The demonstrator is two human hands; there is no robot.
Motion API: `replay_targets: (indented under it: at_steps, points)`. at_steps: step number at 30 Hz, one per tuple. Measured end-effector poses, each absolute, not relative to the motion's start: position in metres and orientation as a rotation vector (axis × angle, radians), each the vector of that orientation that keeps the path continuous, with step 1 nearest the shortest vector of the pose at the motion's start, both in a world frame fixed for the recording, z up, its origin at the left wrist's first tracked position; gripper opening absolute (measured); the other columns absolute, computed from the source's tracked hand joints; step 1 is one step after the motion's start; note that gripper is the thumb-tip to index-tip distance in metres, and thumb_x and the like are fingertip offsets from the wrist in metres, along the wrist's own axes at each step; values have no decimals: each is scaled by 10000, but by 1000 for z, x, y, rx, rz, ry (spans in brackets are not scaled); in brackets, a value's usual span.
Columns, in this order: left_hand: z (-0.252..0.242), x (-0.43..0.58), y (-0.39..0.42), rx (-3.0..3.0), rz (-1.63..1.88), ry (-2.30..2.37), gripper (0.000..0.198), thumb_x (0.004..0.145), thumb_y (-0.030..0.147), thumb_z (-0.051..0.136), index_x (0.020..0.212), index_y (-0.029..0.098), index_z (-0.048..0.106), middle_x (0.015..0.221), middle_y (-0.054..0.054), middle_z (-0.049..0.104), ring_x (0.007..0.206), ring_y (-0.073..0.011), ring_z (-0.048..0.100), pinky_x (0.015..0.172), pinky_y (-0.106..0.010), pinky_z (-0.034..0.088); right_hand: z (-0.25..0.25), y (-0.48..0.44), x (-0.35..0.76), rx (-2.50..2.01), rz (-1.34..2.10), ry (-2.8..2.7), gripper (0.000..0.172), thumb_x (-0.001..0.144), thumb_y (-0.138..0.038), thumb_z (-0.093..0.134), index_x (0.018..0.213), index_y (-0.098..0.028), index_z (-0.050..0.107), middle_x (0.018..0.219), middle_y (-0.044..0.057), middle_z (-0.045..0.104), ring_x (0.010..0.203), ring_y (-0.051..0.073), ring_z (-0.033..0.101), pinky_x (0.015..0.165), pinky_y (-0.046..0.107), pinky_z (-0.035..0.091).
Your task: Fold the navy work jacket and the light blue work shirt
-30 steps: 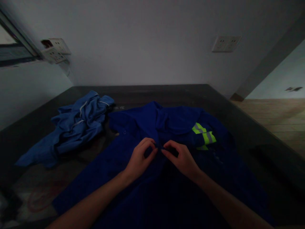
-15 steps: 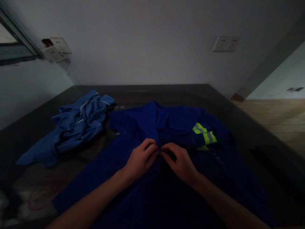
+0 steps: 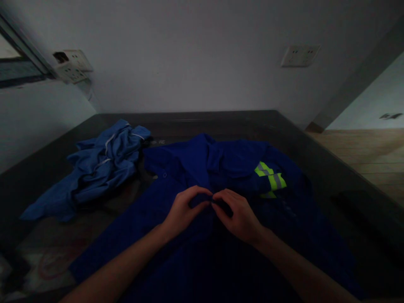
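A dark blue garment (image 3: 170,219) with a collar lies spread on the dark table. Yellow-green and grey reflective strips (image 3: 271,176) show on its right side, and a button sits near the collar at the left. Over the garment's front edge, my left hand (image 3: 186,208) pinches the cloth between thumb and forefinger. My right hand (image 3: 236,212) meets it there, its thumb and fingertips closed on the same edge. Whatever small part lies between the fingertips is too dark to make out.
A crumpled lighter blue garment (image 3: 107,160) with white piping lies at the left of the table (image 3: 176,120). Behind stands a wall with sockets (image 3: 300,56). A dark flat object (image 3: 362,206) is at the right, and a pale bag with red print (image 3: 50,261) at the lower left.
My left forefinger and thumb have spread into a wider arch, with their tips still at the garment's edge. My right hand has barely moved.
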State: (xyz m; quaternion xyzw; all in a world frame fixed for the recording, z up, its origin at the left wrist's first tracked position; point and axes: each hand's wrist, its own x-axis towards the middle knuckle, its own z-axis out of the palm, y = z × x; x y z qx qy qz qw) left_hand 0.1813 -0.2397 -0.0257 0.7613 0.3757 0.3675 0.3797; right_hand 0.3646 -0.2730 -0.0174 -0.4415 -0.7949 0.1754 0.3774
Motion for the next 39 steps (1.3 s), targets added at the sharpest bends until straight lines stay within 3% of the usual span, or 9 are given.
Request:
replay_targets:
  at_steps: [14, 25, 33, 39]
  points:
    - [-33, 173, -235, 2180, 741, 917, 144, 832, 222, 603, 975, 211, 596, 959, -24, 667, 894, -170, 625, 808, -280, 488, -17, -273, 364, -1110, 416, -2192, 76, 859, -157, 504, 893, -199, 558, 803, 44, 628, 751, 179, 577, 695, 301, 456]
    - [-30, 174, -240, 2266, 711, 970, 77, 848, 146, 506, 827, 203, 555, 800, -2, 615, 748, -143, 598, 665, -236, 443, -16, -273, 364, -1148, 470, -2274, 88, 853, -162, 525, 917, -189, 579, 812, 47, 637, 760, 183, 591, 702, 295, 458]
    - [-26, 169, -235, 2264, 743, 1085, 226, 881, 276, 529, 1104, 237, 537, 935, -20, 658, 863, -176, 618, 778, -289, 465, -15, -271, 366, -1227, 563, -1998, 65, 850, -263, 599, 882, -216, 568, 789, 8, 635, 710, 154, 600, 666, 257, 464]
    - [-17, 159, -215, 2308, 601, 1075, 199, 947, 284, 406, 918, 207, 588, 913, -27, 650, 865, -176, 604, 797, -291, 451, -5, -267, 377, -1286, 571, -1843, 81, 845, -284, 601, 842, -207, 575, 664, -29, 576, 595, 124, 551, 577, 222, 417]
